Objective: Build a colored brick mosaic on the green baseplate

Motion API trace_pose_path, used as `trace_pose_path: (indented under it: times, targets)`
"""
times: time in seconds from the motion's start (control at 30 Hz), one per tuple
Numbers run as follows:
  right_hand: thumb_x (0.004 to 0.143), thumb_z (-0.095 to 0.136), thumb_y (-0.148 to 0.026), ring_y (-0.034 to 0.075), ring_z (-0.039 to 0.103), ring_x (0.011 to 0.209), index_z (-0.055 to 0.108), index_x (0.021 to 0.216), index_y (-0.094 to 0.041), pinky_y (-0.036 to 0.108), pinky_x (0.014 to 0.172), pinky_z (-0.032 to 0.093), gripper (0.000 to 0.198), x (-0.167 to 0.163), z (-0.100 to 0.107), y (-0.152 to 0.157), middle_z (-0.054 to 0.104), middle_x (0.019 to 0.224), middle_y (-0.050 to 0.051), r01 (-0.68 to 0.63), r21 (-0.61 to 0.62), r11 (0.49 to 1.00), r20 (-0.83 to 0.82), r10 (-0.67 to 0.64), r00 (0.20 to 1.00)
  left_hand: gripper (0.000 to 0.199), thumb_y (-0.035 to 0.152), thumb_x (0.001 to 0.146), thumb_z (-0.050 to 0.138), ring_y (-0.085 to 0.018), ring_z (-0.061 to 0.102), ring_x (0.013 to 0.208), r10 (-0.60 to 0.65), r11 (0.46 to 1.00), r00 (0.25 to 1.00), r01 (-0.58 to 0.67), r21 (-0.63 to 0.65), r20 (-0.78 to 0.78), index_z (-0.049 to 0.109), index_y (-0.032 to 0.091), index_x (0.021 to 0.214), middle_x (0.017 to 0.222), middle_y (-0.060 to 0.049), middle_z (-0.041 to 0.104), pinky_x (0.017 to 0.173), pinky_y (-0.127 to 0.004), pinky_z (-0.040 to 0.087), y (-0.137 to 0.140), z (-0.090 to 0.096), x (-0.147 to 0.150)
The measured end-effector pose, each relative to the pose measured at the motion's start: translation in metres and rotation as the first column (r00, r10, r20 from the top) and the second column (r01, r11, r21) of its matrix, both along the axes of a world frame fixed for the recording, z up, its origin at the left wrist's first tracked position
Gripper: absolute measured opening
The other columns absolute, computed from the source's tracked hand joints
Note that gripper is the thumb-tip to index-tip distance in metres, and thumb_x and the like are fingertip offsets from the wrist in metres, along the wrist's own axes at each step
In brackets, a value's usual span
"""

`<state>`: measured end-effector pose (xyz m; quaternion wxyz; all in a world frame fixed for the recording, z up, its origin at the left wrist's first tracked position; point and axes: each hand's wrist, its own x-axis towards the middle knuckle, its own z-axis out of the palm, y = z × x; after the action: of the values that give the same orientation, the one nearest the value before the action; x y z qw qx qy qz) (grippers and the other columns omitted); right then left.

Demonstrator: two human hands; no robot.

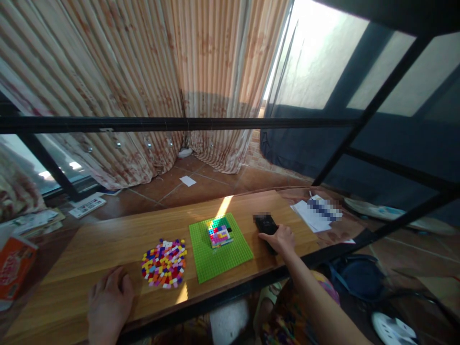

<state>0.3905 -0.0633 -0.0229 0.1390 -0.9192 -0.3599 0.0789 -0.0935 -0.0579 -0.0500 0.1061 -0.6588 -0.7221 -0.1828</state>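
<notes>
– What in the fingers of the right hand (281,238)?

– A black device (266,222), exact kind unclear, lying on the tabletop (143,230). Gripped from above across its width, thumb to the left, probably for a secure hold.

– And left of those fingers?

– A green baseplate (223,266), with a small brick build (220,235) on its far half. Placed between both hands, seemingly for easy reach from either.

– Farther left?

– Loose bricks (164,263) in a flat heap, near the left hand's (111,294) fingers. Likely gathered to prevent scattering.

– Anything gripped there?

– Nothing visible. Resting palm-down, loosely bent, thumb apart, perhaps just for support.

– Right of the gripping fingers?

– Paper sheets (309,218), well apart from the bricks.
</notes>
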Motion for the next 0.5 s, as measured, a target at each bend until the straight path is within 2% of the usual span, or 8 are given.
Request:
trace_pose_path:
  times: [0.33,0.43,0.5]
  targets:
    - [0.059,0.069,-0.066,0.039,0.048,0.119,0.052,0.125,-0.009,0.047,0.094,0.040,0.089,-0.014,-0.003,-0.010,0.053,0.124,0.025,0.038,0.045,0.998,-0.024,-0.037,0.999,0.054,0.038,0.087,0.023,-0.032,0.062,0.101,-0.019,0.998,1.000,0.019,0.060,0.001,0.065,0.006,0.101,0.104,-0.020,0.068,0.093,-0.044,0.046,-0.001,-0.001,0.000]
    - [0.056,0.070,-0.068,0.041,0.049,0.118,0.058,0.117,-0.008,0.047,0.092,0.040,0.086,-0.003,-0.007,-0.011,0.055,0.120,0.027,-0.058,0.085,0.995,-0.081,0.065,0.995,0.054,0.038,0.087,0.023,-0.032,0.062,0.102,-0.017,0.997,1.000,0.016,0.073,0.003,0.065,0.006,0.101,0.105,-0.020,0.067,0.094,-0.043,0.045,-0.001,-0.002,0.000]
    - [0.059,0.068,-0.067,0.039,0.055,0.109,0.064,0.105,-0.010,0.044,0.087,0.043,0.074,0.010,-0.006,-0.012,0.062,0.109,0.024,-0.162,0.142,0.976,-0.172,0.186,0.967,0.054,0.038,0.087,0.024,-0.032,0.062,0.103,-0.023,0.997,1.000,0.023,0.075,0.005,0.065,0.006,0.101,0.106,-0.020,0.067,0.094,-0.044,0.045,-0.001,-0.002,0.000]
